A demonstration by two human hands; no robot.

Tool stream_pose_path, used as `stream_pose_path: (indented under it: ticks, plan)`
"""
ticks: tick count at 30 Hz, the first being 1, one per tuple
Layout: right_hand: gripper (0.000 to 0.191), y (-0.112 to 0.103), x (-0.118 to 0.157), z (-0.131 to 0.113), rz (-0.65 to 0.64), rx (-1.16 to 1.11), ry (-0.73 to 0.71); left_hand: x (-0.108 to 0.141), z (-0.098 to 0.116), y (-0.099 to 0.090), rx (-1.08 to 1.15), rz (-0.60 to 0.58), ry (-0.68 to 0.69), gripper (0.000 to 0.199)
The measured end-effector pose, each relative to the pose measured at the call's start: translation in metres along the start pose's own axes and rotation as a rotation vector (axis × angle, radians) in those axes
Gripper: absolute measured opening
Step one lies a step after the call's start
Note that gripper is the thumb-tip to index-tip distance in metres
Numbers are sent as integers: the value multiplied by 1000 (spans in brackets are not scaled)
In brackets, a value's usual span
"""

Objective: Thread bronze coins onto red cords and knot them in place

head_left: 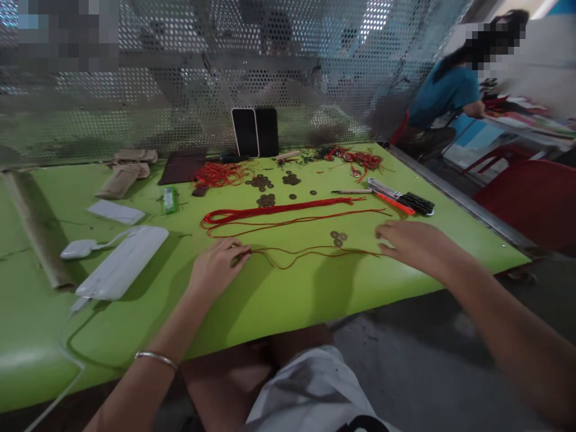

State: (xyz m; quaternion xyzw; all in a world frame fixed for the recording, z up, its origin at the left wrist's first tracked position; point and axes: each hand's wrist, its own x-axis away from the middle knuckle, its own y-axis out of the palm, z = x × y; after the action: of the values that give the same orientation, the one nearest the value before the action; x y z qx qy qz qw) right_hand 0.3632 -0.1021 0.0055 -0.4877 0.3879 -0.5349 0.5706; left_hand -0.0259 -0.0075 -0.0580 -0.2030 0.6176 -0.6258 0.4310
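A thin red cord (288, 267) lies in two loose strands across the green table. My left hand (213, 267) pinches its left end between thumb and fingertips. Over the cord's right end, my right hand (411, 243) has thumb and fingers apart, with nothing visible between them. Just above the strands sits a small group of dark coins (338, 239). Farther back stretches a looped bundle of red cords (270, 212), its loops to the left. More coins (265, 200) lie in little piles behind that bundle.
A hairbrush (416, 203), an orange-handled tool (393, 203) and a thin pointed stick (353, 191) lie right. Left are a white power bank (123, 261), a green lighter (169, 200) and a tube (38, 234). Red thread scraps (220, 174) lie behind. Another person (445, 90) sits at right.
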Motion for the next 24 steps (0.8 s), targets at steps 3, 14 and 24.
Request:
stream_pose_path:
  ticks: [3,14,24]
  plan:
    - [18,-30,-31,-66,173,-84,-204,0,1,0,21,3,-13,27]
    - [18,-20,-111,-194,168,-256,-482,2,0,1,57,-4,-36,23]
    - [24,-4,-114,-202,196,-276,-473,0,5,-2,314,-4,-194,14]
